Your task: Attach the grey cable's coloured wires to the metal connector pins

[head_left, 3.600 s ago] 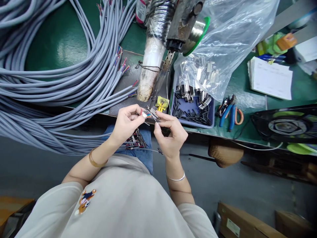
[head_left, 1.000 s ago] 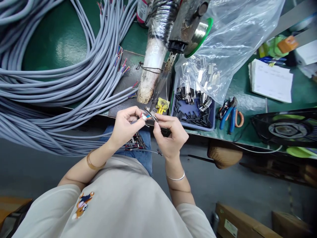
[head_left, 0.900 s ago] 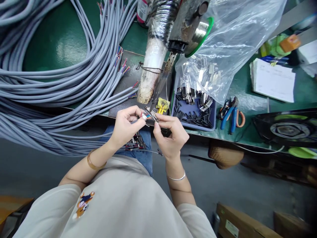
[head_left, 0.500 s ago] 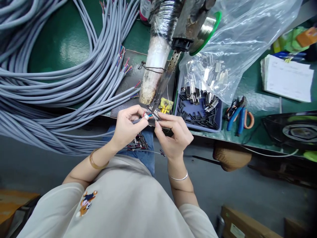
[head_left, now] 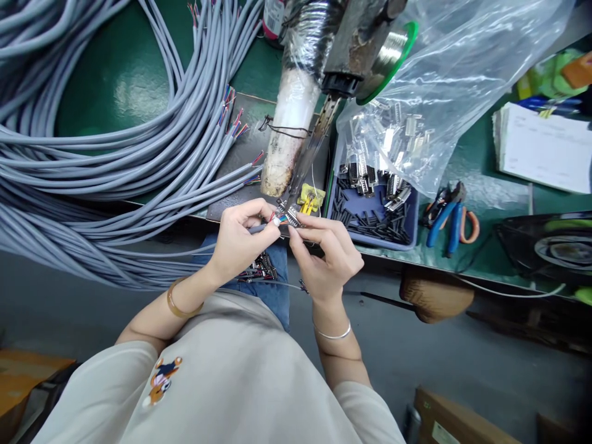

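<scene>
At the green bench's near edge, the left hand (head_left: 240, 237) is pinching the stripped end of a thin grey cable (head_left: 257, 227), its coloured wires meeting a small metal multi-pin connector (head_left: 292, 216) that the right hand (head_left: 329, 256) is gripping at three o'clock. A blue tray of black sleeves (head_left: 372, 217) is lying at two o'clock.

we see grey cables (head_left: 92, 166) with red and blue wire tips on the dark green bench (head_left: 124, 68), a blue tray (head_left: 411, 237) of black sleeves near its front edge, blue- and orange-handled cutters (head_left: 448, 216) beside it, a small yellow clip (head_left: 309, 198), a green-rimmed solder spool (head_left: 391, 52) and white paper (head_left: 541, 148) at the right edge.
</scene>
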`<state>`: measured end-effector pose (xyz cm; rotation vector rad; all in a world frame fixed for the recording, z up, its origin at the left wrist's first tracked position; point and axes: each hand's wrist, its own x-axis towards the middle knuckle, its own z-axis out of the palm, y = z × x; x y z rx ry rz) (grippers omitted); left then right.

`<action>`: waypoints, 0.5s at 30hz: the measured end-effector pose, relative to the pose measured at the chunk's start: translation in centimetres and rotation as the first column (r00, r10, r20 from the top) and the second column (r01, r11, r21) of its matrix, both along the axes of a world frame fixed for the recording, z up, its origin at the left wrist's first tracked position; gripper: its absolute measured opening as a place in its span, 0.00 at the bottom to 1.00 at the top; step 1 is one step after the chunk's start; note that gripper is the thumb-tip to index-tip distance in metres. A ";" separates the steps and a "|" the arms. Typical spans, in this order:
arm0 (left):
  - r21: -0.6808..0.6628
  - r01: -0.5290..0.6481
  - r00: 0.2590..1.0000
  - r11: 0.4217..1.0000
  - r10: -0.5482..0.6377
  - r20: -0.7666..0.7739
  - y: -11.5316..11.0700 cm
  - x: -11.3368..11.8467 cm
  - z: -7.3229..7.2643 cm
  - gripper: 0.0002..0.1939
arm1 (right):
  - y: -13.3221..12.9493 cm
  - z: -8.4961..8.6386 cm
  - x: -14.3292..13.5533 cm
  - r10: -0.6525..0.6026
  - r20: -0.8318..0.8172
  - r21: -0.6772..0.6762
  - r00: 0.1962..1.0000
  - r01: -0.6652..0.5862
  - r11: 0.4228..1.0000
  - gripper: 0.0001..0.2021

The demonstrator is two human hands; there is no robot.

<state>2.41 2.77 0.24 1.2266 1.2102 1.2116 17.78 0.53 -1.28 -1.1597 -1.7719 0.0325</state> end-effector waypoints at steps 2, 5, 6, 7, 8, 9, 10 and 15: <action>0.002 -0.004 1.000 1.000 0.004 -0.006 0.0 0.0 0.2 0.06 | -0.1 0.1 0.0 -0.004 0.000 0.006 1.000 0.004 1.000 0.09; -0.028 0.018 1.000 0.999 -0.018 0.017 0.0 -0.2 0.2 0.06 | -0.3 0.0 0.0 -0.005 0.024 0.016 1.000 0.005 1.000 0.10; -0.043 0.031 0.999 0.999 -0.029 0.033 0.1 -0.2 0.1 0.06 | -0.4 -0.1 0.0 -0.003 0.045 0.027 0.999 0.001 1.000 0.09; -0.058 0.043 0.998 0.997 -0.040 0.050 0.1 -0.2 0.0 0.06 | -0.5 -0.1 0.0 -0.001 0.072 0.042 0.997 -0.002 0.999 0.09; -0.071 0.053 0.997 0.996 -0.048 0.065 0.1 -0.3 -0.1 0.06 | -0.6 -0.2 0.1 -0.001 0.100 0.058 0.995 -0.005 0.998 0.09; -0.082 0.059 0.995 0.995 -0.052 0.079 0.2 -0.3 -0.3 0.06 | -0.6 -0.3 0.1 -0.002 0.125 0.075 0.992 -0.007 0.997 0.09; -0.089 0.061 0.994 0.994 -0.053 0.092 0.2 -0.3 -0.4 0.07 | -0.7 -0.4 0.1 -0.005 0.142 0.089 0.990 -0.008 0.996 0.09; -0.125 0.087 0.989 0.988 -0.070 0.133 0.0 -0.5 -0.5 0.07 | -0.7 -0.4 0.1 0.006 0.055 0.074 0.998 -0.010 0.997 0.10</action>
